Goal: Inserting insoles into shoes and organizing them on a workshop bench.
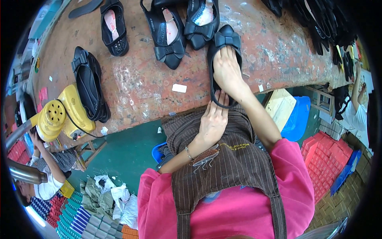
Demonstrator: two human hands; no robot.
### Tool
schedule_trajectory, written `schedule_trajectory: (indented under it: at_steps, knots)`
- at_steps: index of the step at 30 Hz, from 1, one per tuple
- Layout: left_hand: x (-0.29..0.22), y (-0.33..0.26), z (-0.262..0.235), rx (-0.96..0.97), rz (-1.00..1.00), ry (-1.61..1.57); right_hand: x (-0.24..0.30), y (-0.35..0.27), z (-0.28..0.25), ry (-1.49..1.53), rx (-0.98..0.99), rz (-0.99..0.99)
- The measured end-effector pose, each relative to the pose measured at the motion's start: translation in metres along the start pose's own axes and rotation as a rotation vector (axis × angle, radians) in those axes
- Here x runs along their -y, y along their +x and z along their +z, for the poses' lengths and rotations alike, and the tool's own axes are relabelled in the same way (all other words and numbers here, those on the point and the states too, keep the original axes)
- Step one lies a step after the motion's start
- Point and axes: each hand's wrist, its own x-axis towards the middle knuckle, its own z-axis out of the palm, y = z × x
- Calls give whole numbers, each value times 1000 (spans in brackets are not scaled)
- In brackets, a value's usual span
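A black flat shoe with a bow on its toe lies near the table's front edge, toe pointing away from me. My right hand is inside it, open, with fingers stretched toward the toe; their tips are hidden under the bow. Over the heel rim reaches my left hand, open, its straight fingers lying on the insole. The insole is mostly covered by my hands.
More black bow shoes stand along the table, with a black pair at the left beside a yellow machine. Black shoes pile up at far right. White labels lie about. Another person's arm shows at left.
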Motion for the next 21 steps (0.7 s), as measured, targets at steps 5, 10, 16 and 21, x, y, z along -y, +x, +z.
schedule_trajectory:
  at_steps: [5,10,16,21]
  knots:
    - [7,14,-9,26,8,39,-18,24,13,-95,-57,25]
    - [7,14,-25,21,-22,-237,-32,3,-10,-121,-56,-244]
    - [51,50,-104,-130,-502,-446,-30,59,-122,594,241,-186]
    - [58,94,-66,108,-446,-325,-44,183,-129,228,-526,-161]
